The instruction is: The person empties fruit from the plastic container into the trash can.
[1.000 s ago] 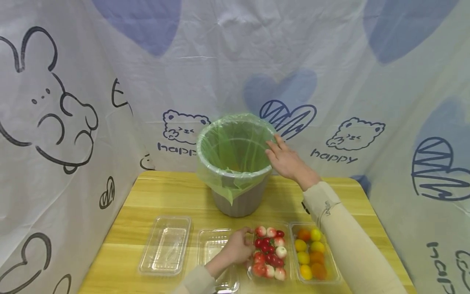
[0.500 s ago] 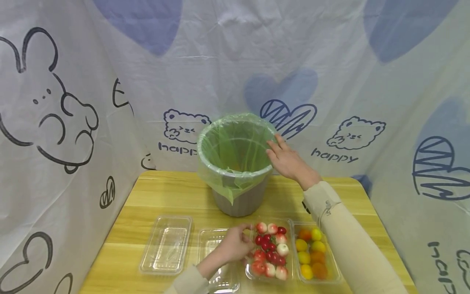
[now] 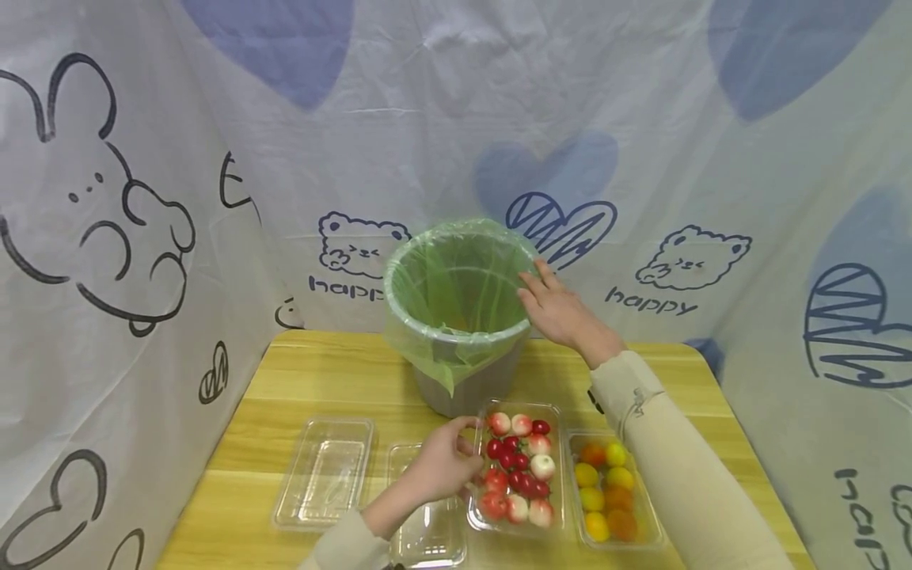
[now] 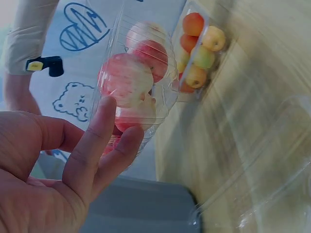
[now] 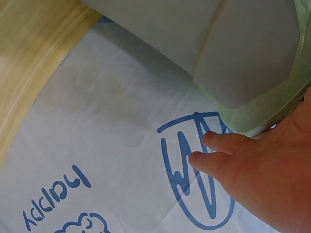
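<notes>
I see the left hand (image 3: 445,463) grip one clear box (image 3: 523,406) of four, lower centre. Mid-frame, the right hand (image 3: 563,313), fingers extended, touches one bin (image 3: 473,384).

Shows see-through light green in the liner (image 3: 445,360) and plain grey on the bin (image 3: 476,392). Mixes white with pinkish-red blush on the larger fruit (image 3: 540,513) in the clear box (image 3: 558,427), and deep red on the small fruit (image 3: 523,482). Turns yellow to orange among the other fruit (image 3: 621,499). Runs yellow-tan with wavy grain across the table (image 3: 328,372). Carries, on the whitish cloth (image 3: 442,119), blue-violet hearts (image 3: 545,178), dark-blue-lined zigzag hearts (image 3: 559,229), bear faces (image 3: 363,249) and "happy" lettering (image 3: 651,301), plus a black-outlined rabbit (image 3: 107,261). Wears cream on the sleeves (image 3: 698,459), with dark print at the right cuff (image 3: 630,404), and black with yellow on the wristband (image 4: 51,65).
</notes>
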`<state>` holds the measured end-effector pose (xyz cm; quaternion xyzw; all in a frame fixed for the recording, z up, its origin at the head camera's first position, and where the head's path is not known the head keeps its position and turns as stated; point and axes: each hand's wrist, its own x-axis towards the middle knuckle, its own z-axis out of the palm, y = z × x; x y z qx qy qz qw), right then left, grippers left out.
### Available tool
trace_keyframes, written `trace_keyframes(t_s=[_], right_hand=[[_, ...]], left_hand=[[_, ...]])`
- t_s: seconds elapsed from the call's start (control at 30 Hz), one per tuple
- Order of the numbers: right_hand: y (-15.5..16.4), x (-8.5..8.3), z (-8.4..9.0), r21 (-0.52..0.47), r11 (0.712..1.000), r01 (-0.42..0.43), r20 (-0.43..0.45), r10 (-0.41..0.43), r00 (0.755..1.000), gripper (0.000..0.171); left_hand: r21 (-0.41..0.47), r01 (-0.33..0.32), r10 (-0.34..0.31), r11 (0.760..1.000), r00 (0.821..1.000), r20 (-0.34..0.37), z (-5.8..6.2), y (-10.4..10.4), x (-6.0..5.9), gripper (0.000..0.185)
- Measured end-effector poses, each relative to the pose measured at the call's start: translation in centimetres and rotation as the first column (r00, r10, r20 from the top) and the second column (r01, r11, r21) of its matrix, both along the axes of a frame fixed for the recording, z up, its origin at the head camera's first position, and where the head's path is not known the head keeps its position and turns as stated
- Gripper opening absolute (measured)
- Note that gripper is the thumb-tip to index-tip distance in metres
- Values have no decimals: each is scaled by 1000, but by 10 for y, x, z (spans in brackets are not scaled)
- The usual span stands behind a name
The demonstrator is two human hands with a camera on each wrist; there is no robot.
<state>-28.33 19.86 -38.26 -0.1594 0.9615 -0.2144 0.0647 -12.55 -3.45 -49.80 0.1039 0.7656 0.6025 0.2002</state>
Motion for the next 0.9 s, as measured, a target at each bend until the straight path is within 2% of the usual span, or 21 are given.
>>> trace_keyframes(t_s=[0.3,0.67,0.9], right_hand=[[0,0,0,2,1000,1,0,-1,1000,63],[-2,0,1,7,1000,3,-14,-2,1000,64],[-1,1,0,-1,1000,4,-14,-4,1000,63]], left_hand=[[54,-29,28,998,999,17,25,-13,2,71],[43,-21,22,999,999,-25,50,-25,6,72],[25,-25,26,999,998,-52,61,-28,7,71]])
